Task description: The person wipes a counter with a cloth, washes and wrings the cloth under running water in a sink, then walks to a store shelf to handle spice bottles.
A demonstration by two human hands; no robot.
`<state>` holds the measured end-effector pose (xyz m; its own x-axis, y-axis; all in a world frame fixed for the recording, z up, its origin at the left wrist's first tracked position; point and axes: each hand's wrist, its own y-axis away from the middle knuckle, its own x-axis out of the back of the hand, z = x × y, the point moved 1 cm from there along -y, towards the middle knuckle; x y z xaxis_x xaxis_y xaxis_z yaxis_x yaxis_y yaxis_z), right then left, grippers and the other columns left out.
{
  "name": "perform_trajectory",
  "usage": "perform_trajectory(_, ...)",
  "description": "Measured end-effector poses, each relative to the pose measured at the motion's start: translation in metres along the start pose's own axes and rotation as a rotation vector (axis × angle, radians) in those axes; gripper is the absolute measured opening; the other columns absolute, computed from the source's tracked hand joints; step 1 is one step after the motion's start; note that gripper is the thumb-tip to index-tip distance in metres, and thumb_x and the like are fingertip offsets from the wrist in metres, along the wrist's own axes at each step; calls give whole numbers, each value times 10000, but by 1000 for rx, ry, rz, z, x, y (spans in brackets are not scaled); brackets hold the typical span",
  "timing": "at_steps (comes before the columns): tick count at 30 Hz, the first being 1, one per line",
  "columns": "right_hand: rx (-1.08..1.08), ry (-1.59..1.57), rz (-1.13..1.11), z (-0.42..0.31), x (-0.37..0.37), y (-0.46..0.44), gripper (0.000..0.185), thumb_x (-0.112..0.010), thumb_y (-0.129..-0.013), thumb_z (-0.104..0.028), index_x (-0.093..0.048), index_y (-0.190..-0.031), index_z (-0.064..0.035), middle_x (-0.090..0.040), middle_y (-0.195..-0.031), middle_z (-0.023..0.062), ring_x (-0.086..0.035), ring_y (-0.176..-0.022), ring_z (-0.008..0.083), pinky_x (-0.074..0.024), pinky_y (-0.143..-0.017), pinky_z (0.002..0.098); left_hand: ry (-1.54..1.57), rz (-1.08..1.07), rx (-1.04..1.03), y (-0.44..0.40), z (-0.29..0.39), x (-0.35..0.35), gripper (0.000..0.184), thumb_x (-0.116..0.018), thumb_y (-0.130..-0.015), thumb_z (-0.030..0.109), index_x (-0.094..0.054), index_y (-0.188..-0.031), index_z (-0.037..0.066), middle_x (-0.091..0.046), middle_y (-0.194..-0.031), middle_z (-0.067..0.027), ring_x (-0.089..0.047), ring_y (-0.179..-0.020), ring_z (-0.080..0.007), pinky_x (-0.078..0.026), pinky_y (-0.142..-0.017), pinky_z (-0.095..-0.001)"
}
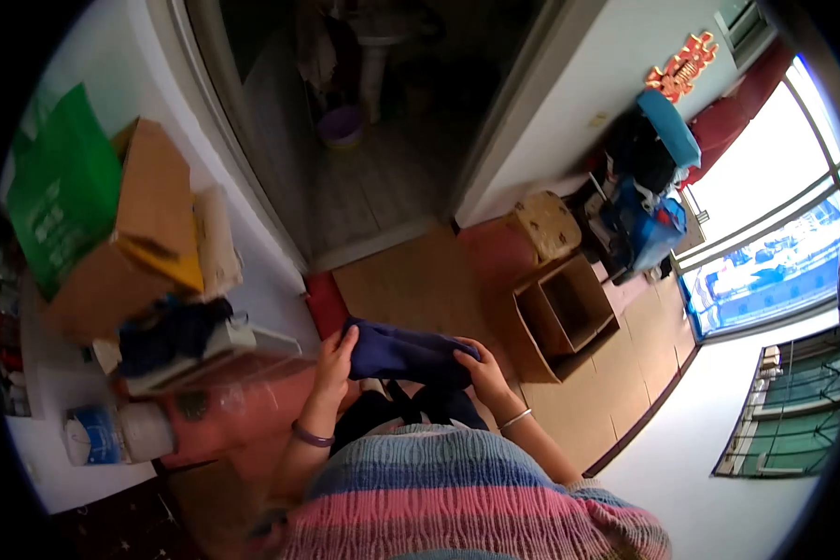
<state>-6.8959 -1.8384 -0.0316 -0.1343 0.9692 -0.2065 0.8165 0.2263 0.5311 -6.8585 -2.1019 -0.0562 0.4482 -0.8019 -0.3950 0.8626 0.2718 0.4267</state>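
Observation:
A dark blue-purple piece of folded cloth (406, 355) is stretched sideways in front of my body. Its left end is gripped by my left hand (334, 366), thumb on top and the other fingers hidden behind the fabric. At the opposite end, my right hand (485, 375) pinches it, with the thumb lying over the cloth. What kind of garment or cloth it is, I cannot make out. A dark bangle circles my left wrist and a silver one my right.
An open cardboard box (569, 317) stands on the floor to the right. On the left, a white cabinet (271, 341) sits below a large carton (149, 215) and a green bag (65, 196). Ahead, a doorway opens into a dark room with a purple basin (340, 128).

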Motion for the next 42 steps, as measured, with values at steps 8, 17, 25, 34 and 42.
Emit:
perform_trajectory(8, -42, -175, 111, -64, -2, -174, 356, -591, -835, -64, -510, -1176, -2, -586, -1063, 85, -568, -973, 173, -450, -876, 280, -75, -5, 75, -176, 64, -56, 299, -592, -893, 291, -627, -940, -3, -627, -867, -17, -567, -756, -86, -452, -688, -231)
perform_trajectory(17, 77, -142, -103, -213, -6, -409, 475, -565, -799, 10, -445, -1258, -19, -548, -1118, 95, -534, -995, 186, -426, -858, 268, 159, 46, 264, -399, 158, -127, 404, -661, -820, 178, -546, -1134, -50, -596, -1110, -115, -586, -976, -217, -479, -840, -320)
perform_trajectory(25, 123, 57, 4, -340, -29, -551, 414, -606, -822, -30, -495, -1219, 6, -581, -1078, 111, -552, -990, 198, -441, -861, 295, 154, -61, 229, -558, 211, -170, 520, -647, -793, 92, -443, -1248, -57, -552, -1169, -148, -547, -1059, -265, -442, -926, -374)
perform_trajectory(34, 159, -110, -65, -428, -80, -771, 462, -600, -841, -63, -442, -1272, -5, -521, -1208, 127, -517, -1075, 220, -421, -924, 321, -68, -276, 115, -775, 285, -232, 530, -607, -859, 198, -397, -1265, -71, -526, -1202, -150, -546, -1070, -245, -447, -929, -356)
perform_trajectory(42, 601, 376, -389, -582, -205, -928, 581, -639, -803, -125, -398, -1327, -57, -496, -1242, 156, -486, -1123, 283, -408, -951, 383, 236, -336, 270, -969, 395, -291, 407, -544, -898, 295, -450, -1261, 136, -544, -1187, -43, -540, -1078, -201, -452, -891, -400)
